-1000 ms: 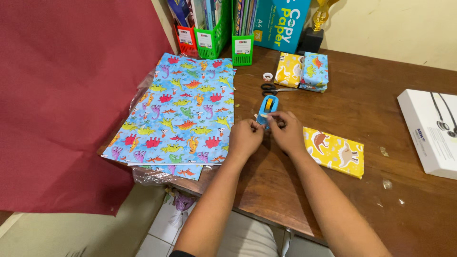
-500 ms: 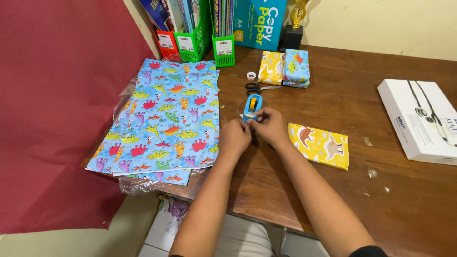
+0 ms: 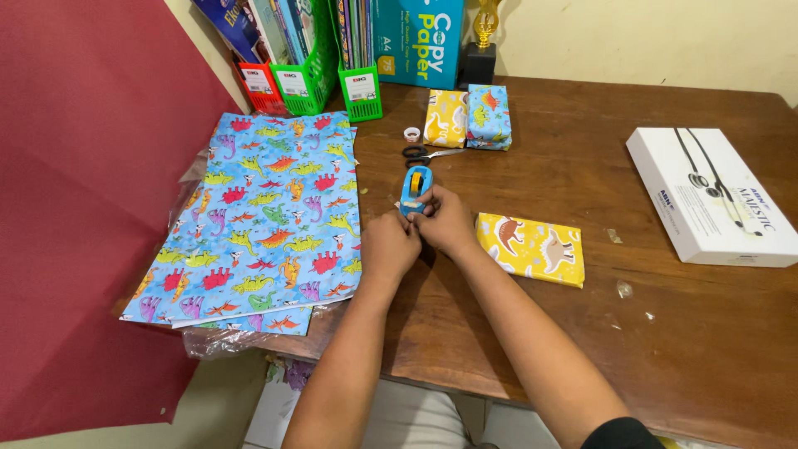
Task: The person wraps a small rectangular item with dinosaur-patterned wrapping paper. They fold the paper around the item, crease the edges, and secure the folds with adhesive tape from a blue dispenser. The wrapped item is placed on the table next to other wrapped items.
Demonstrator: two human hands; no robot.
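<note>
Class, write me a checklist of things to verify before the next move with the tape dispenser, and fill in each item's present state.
1. Both hands at the blue tape dispenser: left hand and right hand meet at its near end. Ok.
2. Tape strip pulled free: hidden by the fingers. Cannot tell.
3. Yellow wrapped parcel within reach, beside the right hand. Ok.
4. Scissors clear of the hands, lying behind the dispenser. Ok.
5. Blue dinosaur wrapping paper fully on the table: its near left corner overhangs the edge. Not ok.
</note>
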